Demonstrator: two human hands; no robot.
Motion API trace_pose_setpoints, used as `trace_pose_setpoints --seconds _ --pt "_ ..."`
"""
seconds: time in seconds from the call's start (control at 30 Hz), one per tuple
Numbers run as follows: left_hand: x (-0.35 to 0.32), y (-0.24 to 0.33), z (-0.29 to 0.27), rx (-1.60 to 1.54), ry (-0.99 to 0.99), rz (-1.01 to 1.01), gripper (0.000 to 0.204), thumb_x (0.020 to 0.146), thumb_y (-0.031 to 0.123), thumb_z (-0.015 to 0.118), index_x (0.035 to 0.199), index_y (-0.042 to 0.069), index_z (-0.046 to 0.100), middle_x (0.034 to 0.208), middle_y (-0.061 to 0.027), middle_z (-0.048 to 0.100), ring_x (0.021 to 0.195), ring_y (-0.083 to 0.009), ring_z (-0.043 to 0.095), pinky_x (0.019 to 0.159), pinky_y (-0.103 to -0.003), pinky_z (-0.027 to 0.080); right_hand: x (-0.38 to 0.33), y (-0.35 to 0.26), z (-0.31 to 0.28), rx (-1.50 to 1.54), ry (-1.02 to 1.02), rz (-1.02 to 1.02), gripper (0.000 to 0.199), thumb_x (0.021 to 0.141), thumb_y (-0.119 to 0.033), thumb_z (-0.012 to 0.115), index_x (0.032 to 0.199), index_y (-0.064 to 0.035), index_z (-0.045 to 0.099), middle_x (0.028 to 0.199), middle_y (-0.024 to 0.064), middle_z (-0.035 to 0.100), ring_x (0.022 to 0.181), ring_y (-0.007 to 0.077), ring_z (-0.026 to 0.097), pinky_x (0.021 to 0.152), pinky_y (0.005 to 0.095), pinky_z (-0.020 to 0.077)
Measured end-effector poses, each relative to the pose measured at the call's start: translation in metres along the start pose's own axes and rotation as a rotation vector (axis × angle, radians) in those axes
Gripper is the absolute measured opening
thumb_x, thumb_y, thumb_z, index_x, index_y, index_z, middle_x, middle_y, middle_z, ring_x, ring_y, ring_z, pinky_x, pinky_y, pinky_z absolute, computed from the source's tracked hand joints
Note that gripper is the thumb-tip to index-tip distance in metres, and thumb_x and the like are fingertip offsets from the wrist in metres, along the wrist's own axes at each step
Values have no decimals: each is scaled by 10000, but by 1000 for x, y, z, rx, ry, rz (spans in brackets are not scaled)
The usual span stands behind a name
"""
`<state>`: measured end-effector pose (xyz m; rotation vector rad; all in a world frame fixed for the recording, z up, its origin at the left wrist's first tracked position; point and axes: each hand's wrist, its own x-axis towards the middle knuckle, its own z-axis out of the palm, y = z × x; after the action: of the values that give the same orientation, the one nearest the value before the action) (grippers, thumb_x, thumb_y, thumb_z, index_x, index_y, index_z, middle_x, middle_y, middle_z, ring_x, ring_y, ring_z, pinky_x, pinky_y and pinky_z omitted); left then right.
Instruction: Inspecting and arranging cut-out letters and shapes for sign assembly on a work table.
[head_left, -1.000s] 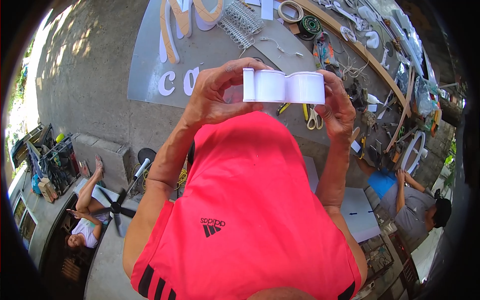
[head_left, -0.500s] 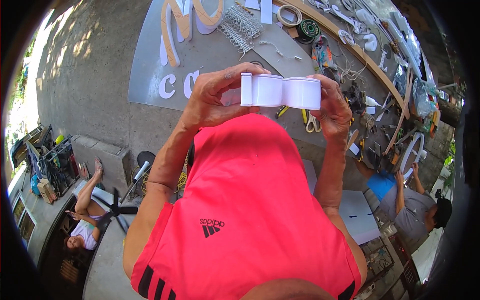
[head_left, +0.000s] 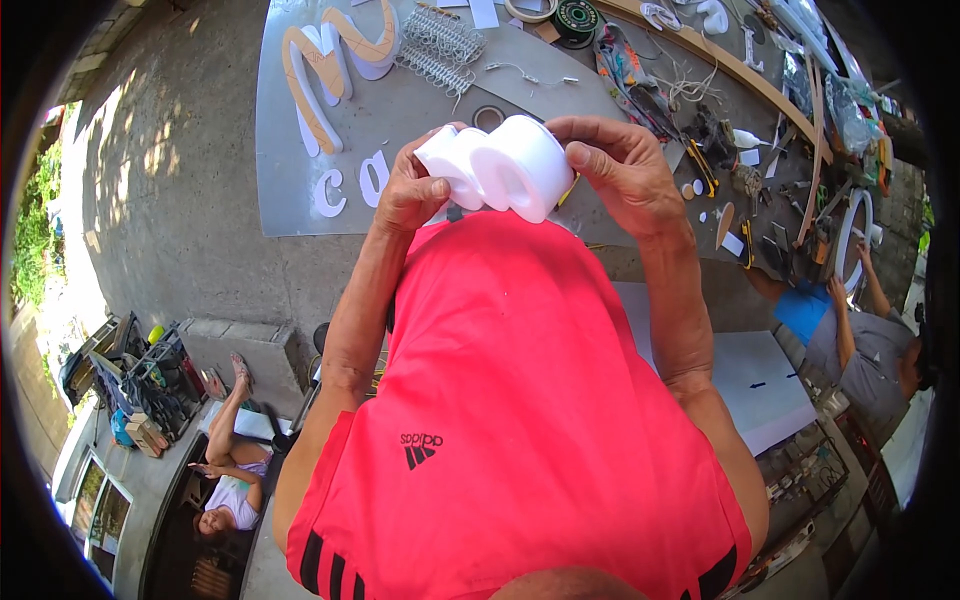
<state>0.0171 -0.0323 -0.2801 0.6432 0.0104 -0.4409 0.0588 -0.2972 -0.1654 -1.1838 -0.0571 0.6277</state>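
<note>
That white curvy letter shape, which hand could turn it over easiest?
Probably the right hand: its fingers spread across the white foam letter at its broad rounded end. The left hand only pinches the narrower end from the side.

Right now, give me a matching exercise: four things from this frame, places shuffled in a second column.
Things:
1. white foam piece
2. orange letter
3. green spool
4. white sheet

Places:
A. top edge, by a tape ring
B. between left hand and right hand
C. lower right, by the right forearm
D. upper left, on the grey board

Pairs: 1-B, 2-D, 3-A, 4-C
</note>
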Motion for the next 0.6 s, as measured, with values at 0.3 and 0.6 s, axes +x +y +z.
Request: trace_pose_setpoints --seconds 0.3,0.6 --pt "-1 -6 4 -116 112 -106 716 786 161 815 1350 -104 463 1243 -221 616 1108 -360 657 922 -548 568 13 21 -18 184 106 59 289 935 -112 690 1195 15 683 1092 84 711 974 154 652 864 323 532" --pt "9 8 39 -9 339 -171 502 901 84 698 1308 -126 495 1216 -231 635 1098 -351 668 912 -494 600 23 41 -46 318 170 140 350 982 -185 641 1264 22 634 1135 85 693 1020 160 647 914 343 520"
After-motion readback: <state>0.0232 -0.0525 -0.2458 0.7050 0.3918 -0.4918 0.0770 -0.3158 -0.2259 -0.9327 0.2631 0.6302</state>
